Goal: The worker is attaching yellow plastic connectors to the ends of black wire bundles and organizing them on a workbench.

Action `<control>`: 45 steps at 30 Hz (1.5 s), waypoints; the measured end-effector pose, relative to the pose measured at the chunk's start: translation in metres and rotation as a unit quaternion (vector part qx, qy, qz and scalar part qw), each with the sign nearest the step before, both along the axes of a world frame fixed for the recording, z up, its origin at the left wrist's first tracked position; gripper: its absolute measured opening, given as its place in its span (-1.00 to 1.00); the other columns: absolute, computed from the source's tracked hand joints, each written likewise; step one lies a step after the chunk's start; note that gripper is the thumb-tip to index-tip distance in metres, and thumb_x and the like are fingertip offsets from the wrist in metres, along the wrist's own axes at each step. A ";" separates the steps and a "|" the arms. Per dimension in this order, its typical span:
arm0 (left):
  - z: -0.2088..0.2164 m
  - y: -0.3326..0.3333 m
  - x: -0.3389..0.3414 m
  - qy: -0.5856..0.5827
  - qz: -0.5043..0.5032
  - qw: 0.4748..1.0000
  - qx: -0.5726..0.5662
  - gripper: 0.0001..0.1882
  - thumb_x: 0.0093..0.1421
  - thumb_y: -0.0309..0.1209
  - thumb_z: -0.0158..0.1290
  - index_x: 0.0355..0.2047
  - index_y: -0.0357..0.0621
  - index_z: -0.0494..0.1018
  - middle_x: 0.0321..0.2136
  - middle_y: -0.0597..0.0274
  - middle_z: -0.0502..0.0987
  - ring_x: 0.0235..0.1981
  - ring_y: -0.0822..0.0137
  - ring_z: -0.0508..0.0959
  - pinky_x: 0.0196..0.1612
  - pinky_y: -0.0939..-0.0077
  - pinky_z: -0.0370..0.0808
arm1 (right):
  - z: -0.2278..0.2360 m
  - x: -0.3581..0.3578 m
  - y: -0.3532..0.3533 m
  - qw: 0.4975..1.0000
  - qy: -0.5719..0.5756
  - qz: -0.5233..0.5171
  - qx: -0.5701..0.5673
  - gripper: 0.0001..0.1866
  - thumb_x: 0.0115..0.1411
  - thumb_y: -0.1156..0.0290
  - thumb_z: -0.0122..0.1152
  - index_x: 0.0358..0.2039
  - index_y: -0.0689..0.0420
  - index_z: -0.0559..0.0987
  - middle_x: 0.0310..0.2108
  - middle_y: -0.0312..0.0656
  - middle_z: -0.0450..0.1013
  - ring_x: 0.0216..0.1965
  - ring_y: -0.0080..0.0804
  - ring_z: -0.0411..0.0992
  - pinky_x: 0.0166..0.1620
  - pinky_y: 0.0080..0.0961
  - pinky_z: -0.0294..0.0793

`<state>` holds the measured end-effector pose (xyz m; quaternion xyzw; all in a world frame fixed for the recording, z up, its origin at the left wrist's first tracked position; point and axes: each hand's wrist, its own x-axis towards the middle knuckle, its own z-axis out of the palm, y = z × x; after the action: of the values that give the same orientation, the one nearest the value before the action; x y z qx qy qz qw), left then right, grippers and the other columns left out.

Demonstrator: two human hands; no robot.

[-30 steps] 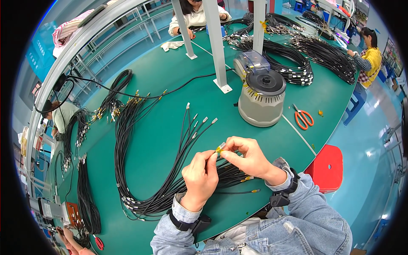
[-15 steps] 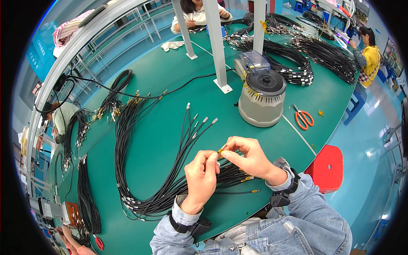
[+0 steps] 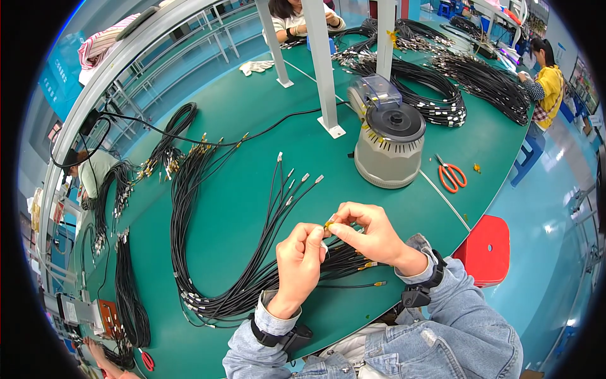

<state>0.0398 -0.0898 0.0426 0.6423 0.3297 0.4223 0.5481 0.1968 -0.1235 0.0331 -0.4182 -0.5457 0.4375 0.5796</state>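
My left hand (image 3: pixel 300 258) and my right hand (image 3: pixel 371 235) meet over the near part of the green table. Both are closed in a pinch, thumbs against fingers, on a cable end wrapped in amber tape (image 3: pixel 328 225). Most of that small end is hidden by the fingertips. Below and between my hands lies a bundle of black cables (image 3: pixel 252 290), curving away to the left, with small silver and white connectors on many ends. One loose black cable with a yellow-taped tip (image 3: pixel 379 284) lies beneath my right wrist.
A round grey tape dispenser (image 3: pixel 389 148) stands beyond my hands, near a grey metal post (image 3: pixel 323 69). Orange-handled scissors (image 3: pixel 452 177) lie to its right. More cable bundles (image 3: pixel 131 297) are at left and far right. A red stool (image 3: pixel 489 249) is beside the table. Several people work nearby.
My hands stay almost in place, still pinching the taped cable end, with slight finger movement. Across the table, a co-worker's hands have shifted, and the person in yellow has moved an arm.
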 end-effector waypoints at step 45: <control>-0.002 0.007 -0.002 0.020 0.001 0.997 0.070 -0.91 0.16 -0.53 0.03 -0.42 -0.34 0.43 -0.68 0.28 0.49 -0.71 0.63 0.39 -0.67 0.77 0.24 | -0.008 0.000 0.010 0.988 0.148 0.045 0.026 -0.78 0.19 0.44 0.08 -0.18 0.28 0.49 -0.36 -0.29 0.41 -0.38 -0.65 0.31 -0.32 -0.70 0.33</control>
<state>0.0377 -0.0832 0.0408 0.6869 0.3109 0.4319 0.4949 0.1964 -0.1136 0.0252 -0.3088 -0.4835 0.5060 0.6441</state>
